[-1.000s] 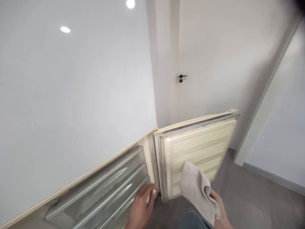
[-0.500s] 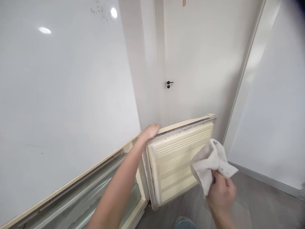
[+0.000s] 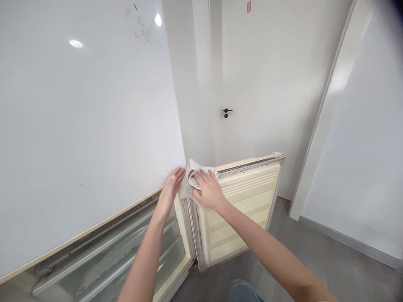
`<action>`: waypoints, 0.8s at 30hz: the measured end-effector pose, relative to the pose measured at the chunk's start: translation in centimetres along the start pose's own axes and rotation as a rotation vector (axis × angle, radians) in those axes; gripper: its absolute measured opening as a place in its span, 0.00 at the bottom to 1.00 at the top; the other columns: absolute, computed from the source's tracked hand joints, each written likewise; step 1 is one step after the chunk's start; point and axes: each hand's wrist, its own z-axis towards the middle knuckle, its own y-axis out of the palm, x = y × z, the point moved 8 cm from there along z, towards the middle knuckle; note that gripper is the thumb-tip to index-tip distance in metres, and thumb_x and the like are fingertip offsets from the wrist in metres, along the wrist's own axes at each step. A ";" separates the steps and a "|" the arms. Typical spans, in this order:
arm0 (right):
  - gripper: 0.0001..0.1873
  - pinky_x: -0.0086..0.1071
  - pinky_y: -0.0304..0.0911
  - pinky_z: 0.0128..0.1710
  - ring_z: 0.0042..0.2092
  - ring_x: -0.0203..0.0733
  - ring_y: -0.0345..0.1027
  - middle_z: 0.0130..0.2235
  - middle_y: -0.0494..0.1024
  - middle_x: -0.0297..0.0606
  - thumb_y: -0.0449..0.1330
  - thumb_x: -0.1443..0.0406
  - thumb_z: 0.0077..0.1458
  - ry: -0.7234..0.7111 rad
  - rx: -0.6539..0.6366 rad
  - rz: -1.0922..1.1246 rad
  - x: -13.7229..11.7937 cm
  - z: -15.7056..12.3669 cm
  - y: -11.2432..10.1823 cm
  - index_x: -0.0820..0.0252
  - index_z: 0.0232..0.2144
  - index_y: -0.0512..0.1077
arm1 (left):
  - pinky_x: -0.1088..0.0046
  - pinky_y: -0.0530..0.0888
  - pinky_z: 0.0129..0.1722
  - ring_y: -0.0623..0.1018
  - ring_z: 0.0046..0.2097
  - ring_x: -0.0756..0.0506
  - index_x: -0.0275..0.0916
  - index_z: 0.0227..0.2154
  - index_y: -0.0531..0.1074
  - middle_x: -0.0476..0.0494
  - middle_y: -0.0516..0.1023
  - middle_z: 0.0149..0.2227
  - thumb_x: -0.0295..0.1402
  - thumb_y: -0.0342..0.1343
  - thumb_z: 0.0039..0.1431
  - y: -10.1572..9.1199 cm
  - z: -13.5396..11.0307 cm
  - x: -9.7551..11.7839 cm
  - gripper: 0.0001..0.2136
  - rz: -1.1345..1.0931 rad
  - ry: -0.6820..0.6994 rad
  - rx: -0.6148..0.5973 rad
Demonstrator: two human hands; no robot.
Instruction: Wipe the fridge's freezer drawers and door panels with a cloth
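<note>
My right hand (image 3: 209,188) presses a pale cloth (image 3: 186,191) against the top hinge-side corner of an open cream freezer door (image 3: 245,205). Part of the cloth is bunched up under the fingers. Beside it, my left hand (image 3: 174,182) rests with fingers stretched out at the lower edge of a large glossy white panel (image 3: 103,117), above the cabinet opening; no object shows in it. The door's inner face is ribbed, and its gasket (image 3: 194,226) looks dark and stained along the edge.
Inside the open compartment are clear-fronted drawers (image 3: 126,251). Behind stands a white room door with a black handle (image 3: 226,111). A white wall (image 3: 355,159) with grey skirting is to the right, above a grey floor (image 3: 302,256). Dark specks mark the panel's top.
My right hand has brought the cloth leftward from in front of the door to its hinge-side top corner. My left hand has let go of the door's top edge and shifted left.
</note>
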 end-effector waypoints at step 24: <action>0.19 0.36 0.60 0.50 0.49 0.46 0.68 0.48 0.76 0.45 0.53 0.68 0.54 0.230 -0.186 -0.079 15.5 -2.1 -6.3 0.63 0.48 0.71 | 0.63 0.70 0.53 0.76 0.49 0.44 0.44 0.40 0.72 0.43 0.80 0.45 0.45 0.48 0.57 0.3 -10.7 -2.9 0.15 0.479 -0.135 -0.069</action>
